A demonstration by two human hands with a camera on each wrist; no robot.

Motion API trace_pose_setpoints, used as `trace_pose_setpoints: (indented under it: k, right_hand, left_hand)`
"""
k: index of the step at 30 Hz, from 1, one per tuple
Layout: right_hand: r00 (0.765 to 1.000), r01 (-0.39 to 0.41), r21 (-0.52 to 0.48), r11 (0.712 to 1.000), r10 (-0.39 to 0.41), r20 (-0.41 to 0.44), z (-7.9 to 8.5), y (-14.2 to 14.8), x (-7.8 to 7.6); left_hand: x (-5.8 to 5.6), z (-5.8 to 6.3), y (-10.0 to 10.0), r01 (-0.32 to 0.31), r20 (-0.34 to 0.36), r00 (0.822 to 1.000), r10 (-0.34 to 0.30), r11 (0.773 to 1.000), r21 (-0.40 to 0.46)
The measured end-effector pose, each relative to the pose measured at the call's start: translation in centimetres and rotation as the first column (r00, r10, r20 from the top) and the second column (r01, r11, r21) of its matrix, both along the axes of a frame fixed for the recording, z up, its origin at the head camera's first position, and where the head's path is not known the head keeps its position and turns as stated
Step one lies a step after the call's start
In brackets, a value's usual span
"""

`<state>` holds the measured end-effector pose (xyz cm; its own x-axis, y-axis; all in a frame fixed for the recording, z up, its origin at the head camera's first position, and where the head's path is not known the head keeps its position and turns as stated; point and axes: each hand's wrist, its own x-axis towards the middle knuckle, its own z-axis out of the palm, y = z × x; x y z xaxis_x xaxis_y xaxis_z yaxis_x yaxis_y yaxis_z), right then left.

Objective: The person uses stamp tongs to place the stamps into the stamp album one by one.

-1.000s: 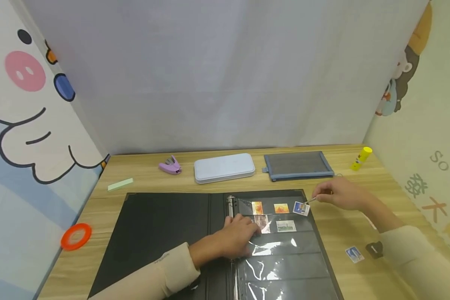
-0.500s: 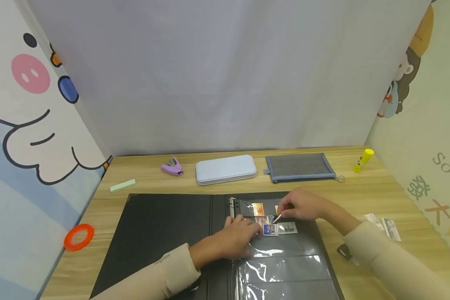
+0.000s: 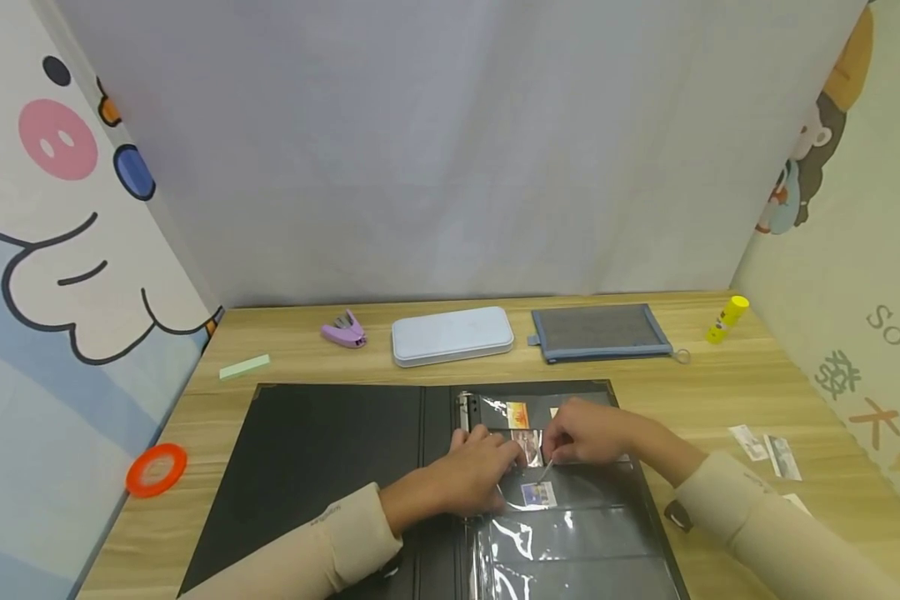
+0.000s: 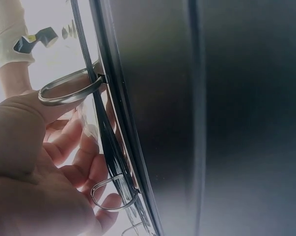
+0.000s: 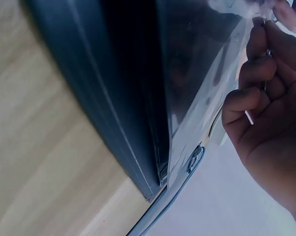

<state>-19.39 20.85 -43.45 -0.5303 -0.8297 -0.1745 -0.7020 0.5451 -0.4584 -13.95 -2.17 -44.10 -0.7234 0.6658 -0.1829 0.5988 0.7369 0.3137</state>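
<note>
An open black stamp album (image 3: 330, 450) lies on the table, its right page made of clear pocket rows. My left hand (image 3: 474, 473) rests on that page beside the metal rings (image 4: 64, 102), fingertips near a brownish stamp (image 3: 526, 447) in the second row. My right hand (image 3: 588, 432) pinches slim metal tweezers (image 3: 545, 472). Their tips meet a blue-and-white stamp (image 3: 538, 494) lying over the third row. An orange stamp (image 3: 517, 414) sits in the top row; the right hand partly hides another. In the right wrist view, curled fingers (image 5: 258, 69) grip the tweezers above the clear page.
Loose stamps (image 3: 782, 457) and a small black object (image 3: 677, 516) lie right of the album. Behind it are a purple tool (image 3: 345, 331), a pale blue case (image 3: 452, 336), a grey mesh pouch (image 3: 602, 332) and a yellow glue stick (image 3: 727, 319). An orange ring (image 3: 156, 470) lies left.
My right hand has carried the blue stamp in the tweezers from the page's upper right edge leftward and down, past the second row to the third. The left hand has stayed in place.
</note>
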Motion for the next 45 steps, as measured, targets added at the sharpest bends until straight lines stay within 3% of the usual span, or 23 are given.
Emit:
trace_pose_setpoints:
  k: [12,17,22,29,36,45]
  right_hand:
    - [0.998,-0.026,0.008,1.0,0.026,0.057,0.3,0.3,-0.5]
    - [0.995,0.06,-0.008,0.998,-0.059,0.078,0.5,2.5,-1.0]
    - [0.983,0.17,-0.032,0.985,-0.168,0.073,0.7,7.1,-1.0]
    - [0.925,0.375,0.011,0.927,-0.375,0.059,2.0,15.7,-0.3]
    - [0.824,0.566,0.043,0.823,-0.564,-0.045,1.7,23.0,1.1]
    - [0.768,0.639,0.099,0.763,-0.626,-0.135,0.3,28.5,3.3]
  left_hand:
    - [-0.2,0.2,-0.3,0.012,-0.017,1.0,-0.012,1.0,0.009]
    - [-0.2,0.1,-0.2,0.009,-0.012,1.0,-0.009,1.0,0.004]
    - [0.0,-0.1,-0.1,0.015,-0.005,1.0,-0.015,1.0,-0.002]
    - [0.2,-0.2,-0.2,0.017,0.004,1.0,-0.017,1.0,0.001]
    - [0.0,-0.2,-0.4,0.019,0.014,1.0,-0.019,1.0,0.004]
    - [0.0,-0.2,-0.4,0.022,0.014,1.0,-0.022,1.0,0.003]
